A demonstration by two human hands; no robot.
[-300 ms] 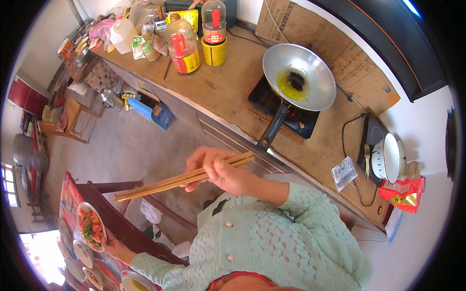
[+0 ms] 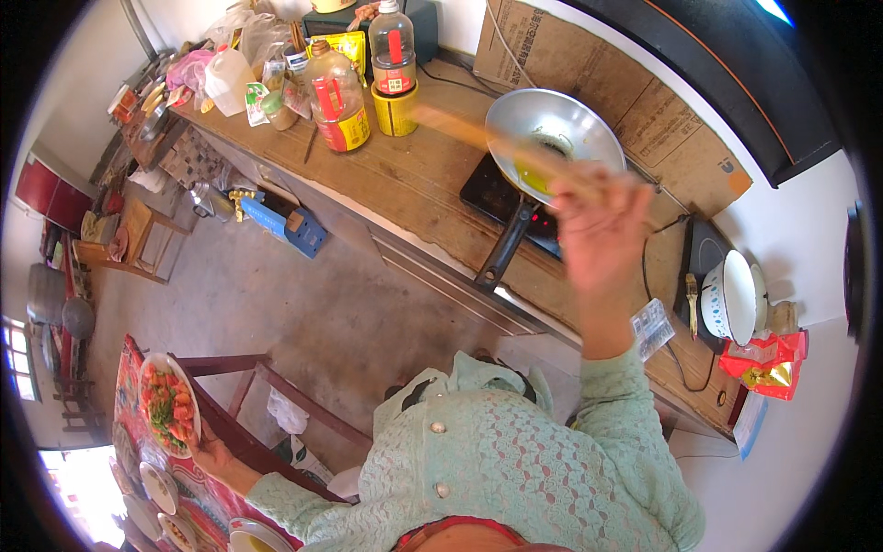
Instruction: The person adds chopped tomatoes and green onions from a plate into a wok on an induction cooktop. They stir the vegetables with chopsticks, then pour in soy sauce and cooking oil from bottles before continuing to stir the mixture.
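My left hand [image 2: 219, 463] grips the near side of a white oval plate [image 2: 162, 358] heaped with chopped tomatoes [image 2: 158, 379] and chopped greens [image 2: 166, 416], over the table at the lower left. Smeared by motion, my right hand [image 2: 602, 225] is above the counter, its fingers closed round wooden chopsticks [image 2: 471, 135]. These point left across a silver frying pan [image 2: 578, 115] and hide part of it. Yellow oil lies in the pan, which sits on a black induction cooker [image 2: 480, 190]. The black pan handle [image 2: 506, 250] juts past the counter's front edge.
Sauce bottles [image 2: 337, 97], a yellow tin [image 2: 397, 110] and a white jug [image 2: 227, 81] crowd the counter's left. A white enamel pot [image 2: 728, 299], a brush [image 2: 692, 304] and a red packet [image 2: 771, 366] stand right. Bowls [image 2: 158, 488] fill the table; a dark red chair [image 2: 303, 405] adjoins it.
My right hand has swung from in front of my chest to over the counter beside the pan, bringing the chopsticks across it. The plate in my left hand has shifted slightly up and left.
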